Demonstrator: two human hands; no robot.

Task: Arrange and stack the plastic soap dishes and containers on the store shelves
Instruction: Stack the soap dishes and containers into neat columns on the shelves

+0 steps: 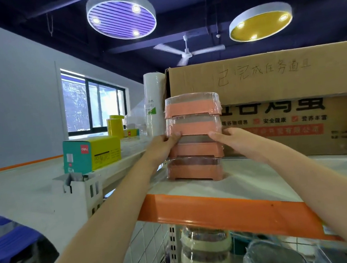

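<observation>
Pink wrapped dishes [194,137] stand four high at frame centre on the top shelf [212,210]; left hand [161,144] and right hand [228,137] clasp the stack's sides, probably steadying it.

"deli" on the teal-yellow box [91,154]; handwritten "已完成任务道具" on the cardboard box [284,84].

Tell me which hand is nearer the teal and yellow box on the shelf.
Left. The left hand grips the pink soap dish stack on the side facing the teal and yellow box; the right hand holds the stack's far side.
</observation>
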